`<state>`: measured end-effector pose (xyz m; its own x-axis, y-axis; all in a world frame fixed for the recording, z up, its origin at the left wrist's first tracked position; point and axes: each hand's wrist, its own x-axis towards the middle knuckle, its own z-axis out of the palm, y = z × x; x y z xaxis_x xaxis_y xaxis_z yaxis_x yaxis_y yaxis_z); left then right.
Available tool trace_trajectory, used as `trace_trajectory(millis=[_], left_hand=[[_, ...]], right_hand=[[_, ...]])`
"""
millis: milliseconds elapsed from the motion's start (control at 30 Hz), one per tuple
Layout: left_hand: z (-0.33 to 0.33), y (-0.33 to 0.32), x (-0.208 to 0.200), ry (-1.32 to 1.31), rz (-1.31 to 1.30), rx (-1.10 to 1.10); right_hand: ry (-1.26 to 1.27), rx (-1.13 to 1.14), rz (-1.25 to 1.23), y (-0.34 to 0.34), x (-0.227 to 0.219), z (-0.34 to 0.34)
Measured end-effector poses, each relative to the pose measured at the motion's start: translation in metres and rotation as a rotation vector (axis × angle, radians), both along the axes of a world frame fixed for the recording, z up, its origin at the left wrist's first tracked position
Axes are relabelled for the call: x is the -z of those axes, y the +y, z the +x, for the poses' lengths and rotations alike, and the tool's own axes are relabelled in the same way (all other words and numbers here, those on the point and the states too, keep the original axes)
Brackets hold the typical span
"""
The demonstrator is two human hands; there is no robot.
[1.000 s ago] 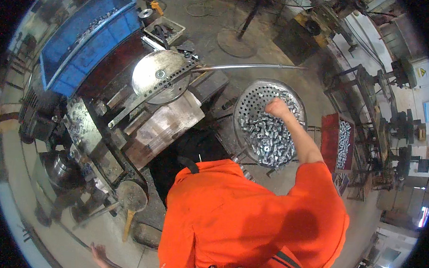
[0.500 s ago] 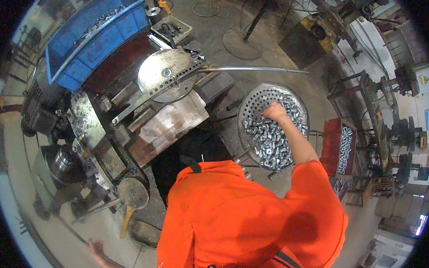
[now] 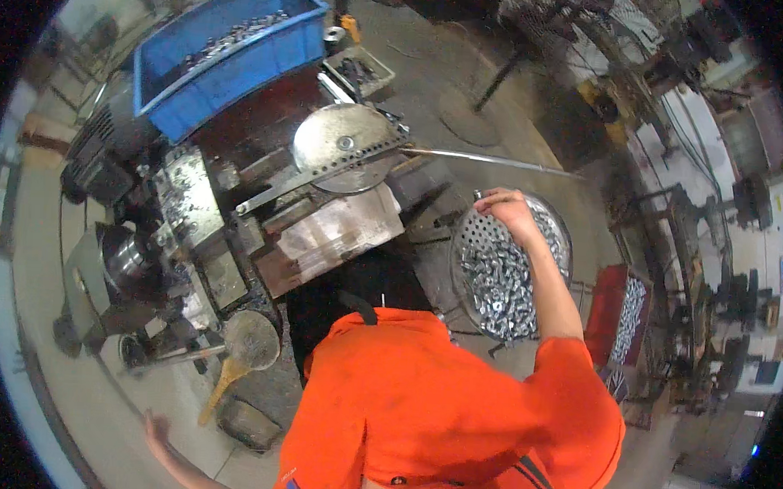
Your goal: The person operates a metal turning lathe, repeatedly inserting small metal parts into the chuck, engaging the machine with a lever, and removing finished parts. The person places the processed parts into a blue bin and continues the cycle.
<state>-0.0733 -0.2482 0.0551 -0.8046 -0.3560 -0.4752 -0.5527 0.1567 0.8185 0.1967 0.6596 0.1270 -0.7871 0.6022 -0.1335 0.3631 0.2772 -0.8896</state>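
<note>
My right hand (image 3: 509, 213) is above the left rim of a round perforated metal basin (image 3: 564, 224), its fingers drawn together. A small shiny metal part (image 3: 478, 196) shows at the fingertips; its exact kind is too small to make out. Many similar silvery metal parts (image 3: 505, 293) lie heaped in the basin. Out at the lower left, my left hand (image 3: 157, 430) hangs away from the workbench, slightly blurred, fingers apart and holding nothing. Left of the basin stands a machine with a round metal disc (image 3: 333, 137) and a bar with a row of holes across it.
A blue bin (image 3: 233, 71) with metal parts stands at the back left, a small tray (image 3: 364, 71) beside it. A long metal rod (image 3: 500, 162) reaches right from the disc. A red box (image 3: 607, 311) of parts sits right of the basin. A round wooden-handled tool (image 3: 252, 341) lies lower left.
My right hand has risen from the heap to the basin's left rim, with a small metal part now showing at the fingertips. My view has shifted, so the bench appears farther right.
</note>
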Motion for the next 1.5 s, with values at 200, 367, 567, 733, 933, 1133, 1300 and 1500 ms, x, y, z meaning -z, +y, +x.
trace_trajectory(millis=[200,367,567,733,933,1133,1300,1500], left_hand=[[0.029,0.065,-0.049,0.192,-0.011,0.182],[0.041,0.087,-0.067,0.128,-0.416,0.223],[0.093,0.125,-0.118,0.005,-0.886,0.345],[0.131,0.127,-0.111,-0.061,-0.94,0.31],[0.14,0.129,-0.079,0.053,-0.979,0.072],[0.127,0.11,-0.069,-0.045,-1.186,0.171],[0.116,-0.028,-0.053,-0.025,-1.536,0.188],[0.083,-0.073,-0.065,0.026,-1.603,0.242]], right_hand=[[0.245,-0.445,0.002,-0.05,-0.049,-0.097],[0.328,-0.821,0.321,-0.149,-0.09,-0.203],[0.513,-1.147,0.711,-0.3,-0.128,-0.315],[0.173,-1.193,1.034,-0.36,-0.098,-0.385],[0.176,-1.191,0.778,-0.38,-0.076,-0.405],[0.436,-1.189,0.777,-0.371,-0.053,-0.43],[0.218,-1.03,0.679,-0.381,-0.067,-0.413],[0.222,-0.957,0.665,-0.382,-0.071,-0.409]])
